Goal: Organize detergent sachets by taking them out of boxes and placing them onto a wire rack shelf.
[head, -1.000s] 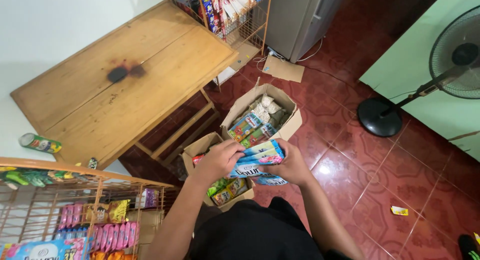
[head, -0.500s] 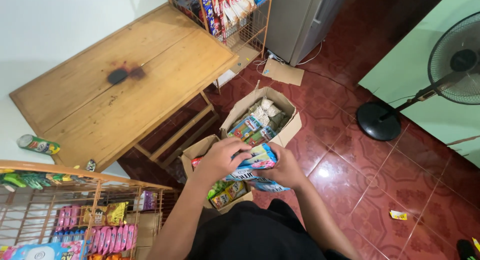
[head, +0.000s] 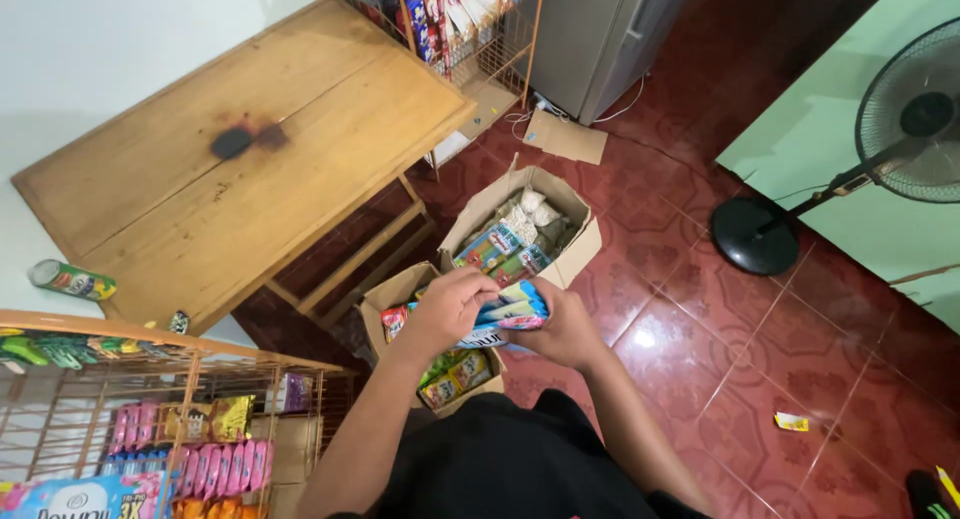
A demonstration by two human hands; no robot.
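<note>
A person standing on a red tiled floor holds a small bundle of blue snack packets in both hands, seen from a head-worn camera looking straight down. The left hand curls over the bundle's near-left end, its grip clenched on the packets from above; the right hand cups the other end from below and behind, fingers likewise closed on it. The bundle's long axis runs roughly left to right between the two hands, tilted slightly up toward the right, and both hands touch it, so neither is the nearer. Directly beneath the hands sits an open cardboard box of mixed packets on the floor, with a second open box of goods just beyond it, farther from the person. A bare wooden table with a dark scorch mark stands to the left, wire racks of packaged goods at lower left and at the top, and a standing fan to the right.
</note>
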